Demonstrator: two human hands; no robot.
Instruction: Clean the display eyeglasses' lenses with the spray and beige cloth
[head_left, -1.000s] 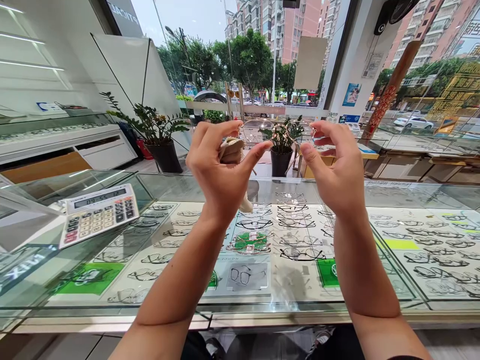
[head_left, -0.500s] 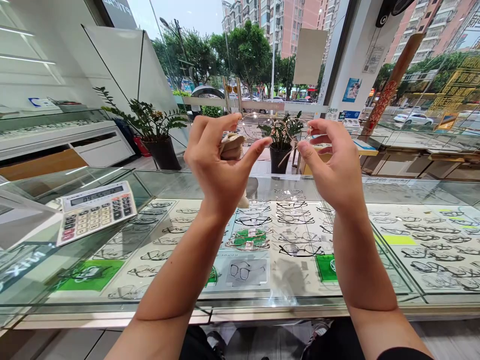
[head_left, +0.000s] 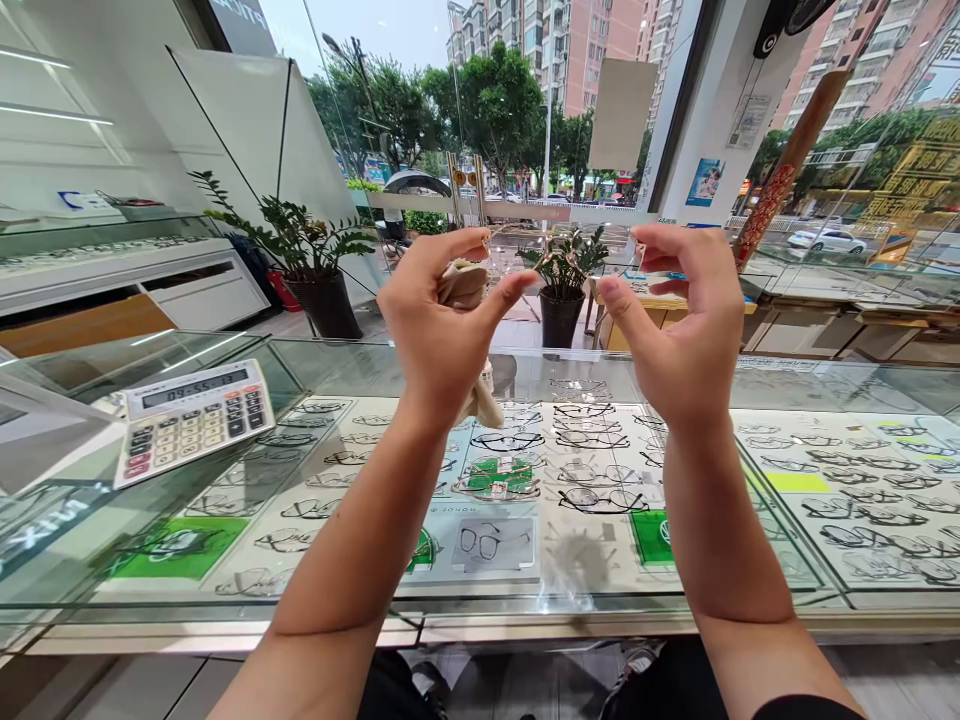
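Note:
A pair of thin wire-rimmed eyeglasses [head_left: 546, 268] is raised above the counter between my two hands, faint against the bright window. My left hand [head_left: 435, 320] has its index fingertip and thumb at one end of them. Tucked in that palm is a beige cloth [head_left: 463, 285], whose lower part hangs below the wrist. My right hand [head_left: 679, 320] is at the other end, thumb low and index finger high, the remaining fingers curled. Exactly where its fingertips touch the frame is hard to make out.
Under my forearms is a glass display counter [head_left: 360, 625] with rows of eyeglasses [head_left: 600, 500]. A calculator [head_left: 196, 420] lies on the left of the glass. Beyond stand potted plants [head_left: 326, 300] and a glass door front; more display cases [head_left: 840, 310] are at the right.
My right hand has shifted right and turned slightly, and the slanting eyeglass temple seen below it earlier no longer shows clearly. My left hand has moved slightly right with the cloth.

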